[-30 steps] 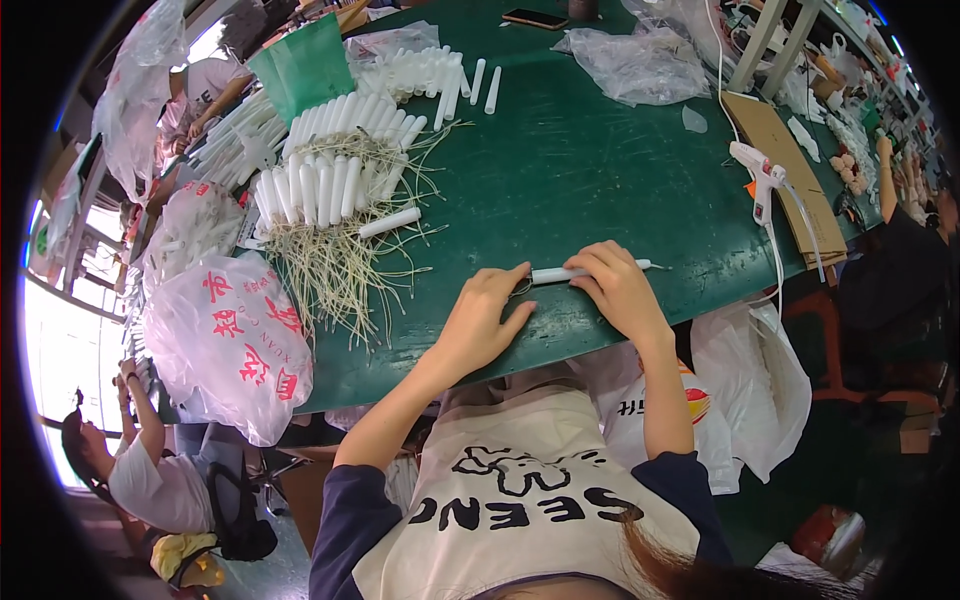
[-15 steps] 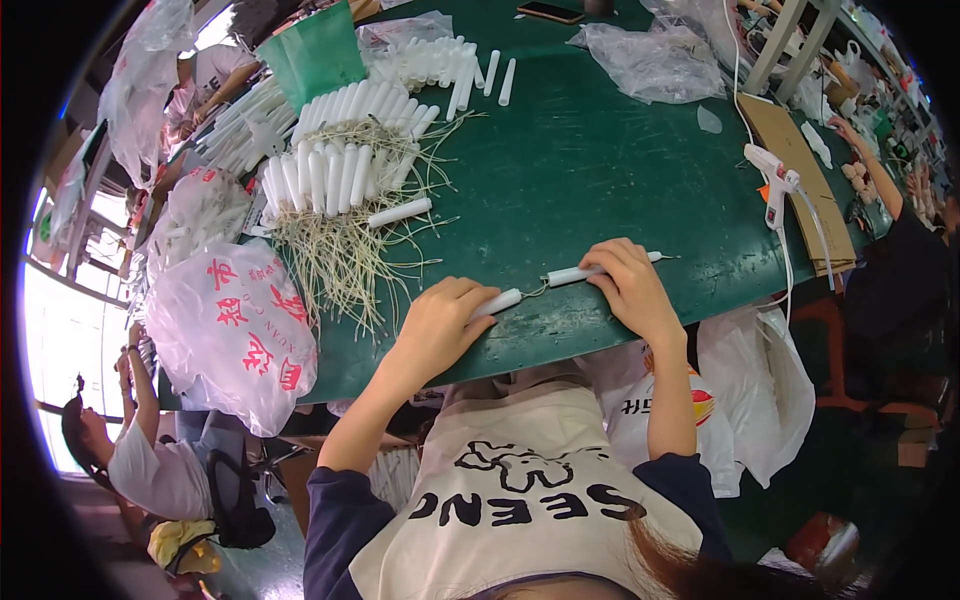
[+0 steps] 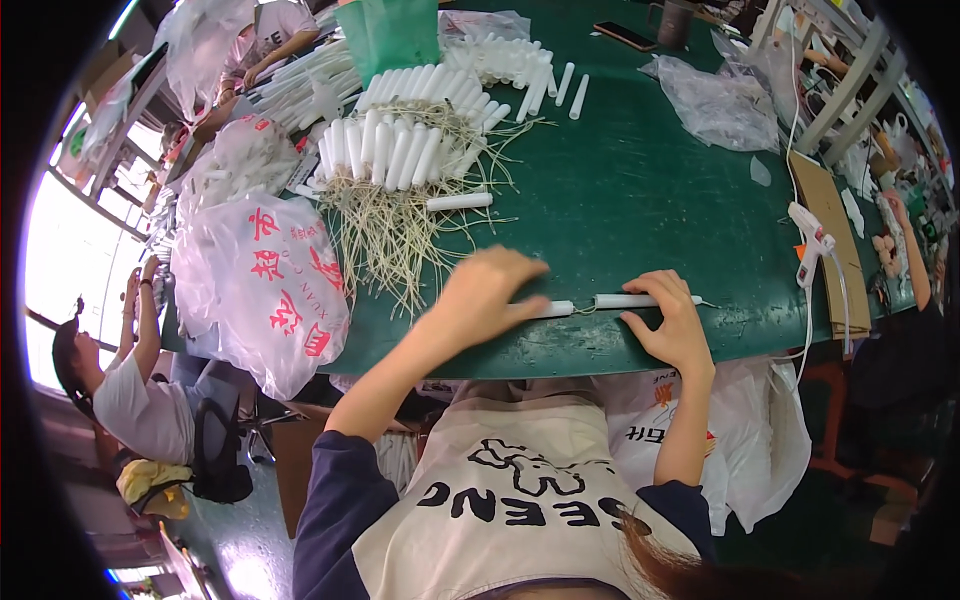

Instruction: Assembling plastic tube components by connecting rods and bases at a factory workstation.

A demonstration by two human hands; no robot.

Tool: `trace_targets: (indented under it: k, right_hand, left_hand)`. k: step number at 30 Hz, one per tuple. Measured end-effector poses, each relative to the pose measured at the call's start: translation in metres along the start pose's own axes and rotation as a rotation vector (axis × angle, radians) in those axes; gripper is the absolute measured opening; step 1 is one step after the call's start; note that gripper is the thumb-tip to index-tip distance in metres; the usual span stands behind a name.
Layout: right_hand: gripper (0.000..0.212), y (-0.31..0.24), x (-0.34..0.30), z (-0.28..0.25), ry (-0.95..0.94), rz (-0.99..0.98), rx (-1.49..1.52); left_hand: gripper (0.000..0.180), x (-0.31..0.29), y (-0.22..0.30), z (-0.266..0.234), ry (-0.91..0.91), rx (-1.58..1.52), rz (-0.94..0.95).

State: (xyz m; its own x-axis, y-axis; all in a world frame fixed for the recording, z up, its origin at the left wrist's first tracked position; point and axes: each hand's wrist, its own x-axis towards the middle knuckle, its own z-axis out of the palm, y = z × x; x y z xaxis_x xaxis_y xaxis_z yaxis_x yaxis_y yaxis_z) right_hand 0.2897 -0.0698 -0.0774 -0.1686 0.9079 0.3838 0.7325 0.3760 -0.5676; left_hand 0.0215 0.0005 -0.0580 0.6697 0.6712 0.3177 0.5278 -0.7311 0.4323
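Two white tubes lie end to end near the table's front edge, with thin pale wire between their facing ends. My left hand (image 3: pixel 485 297) is at the left tube (image 3: pixel 557 309) and hides most of it. Its thumb lies by the tube, while the fingers, smeared by motion, are lifted apart from the thumb. Across the right tube (image 3: pixel 617 300) rest the fingers of my right hand (image 3: pixel 672 322), its thumb spread off to the near side. A short wire sticks out past that tube's right end. Behind my left hand lies a single white tube (image 3: pixel 460 202).
Piled white tubes (image 3: pixel 400 155) with tangled pale wires (image 3: pixel 390 245) fill the table's left, beside stuffed plastic bags (image 3: pixel 255 290). A glue gun (image 3: pixel 810 240) and cardboard (image 3: pixel 830 190) lie at right. Farther back are a phone (image 3: pixel 625 36), a mug (image 3: pixel 675 22) and clear plastic (image 3: pixel 715 100). Other people work nearby.
The view has shifted, so the table sits farther right. My left hand's fingers have lifted and spread from the left tube. My right thumb has moved away from the right tube.
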Motion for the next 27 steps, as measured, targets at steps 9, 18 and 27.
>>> trace_targets:
  k: [9, 18, 27]
  right_hand:
    - [0.034, -0.004, 0.007, 0.001, 0.109, -0.033, -0.052]
    - [0.025, -0.002, 0.006, 0.003, 0.13, -0.027, -0.073]
    - [0.021, -0.007, 0.008, 0.004, 0.132, 0.004, -0.085]
  left_hand:
    - [0.013, 0.032, -0.097, -0.014, 0.168, 0.667, -0.047]
    - [0.017, 0.018, -0.093, -0.023, 0.082, 0.801, -0.122]
    - [0.019, 0.026, -0.032, -0.106, 0.759, 0.01, -0.315]
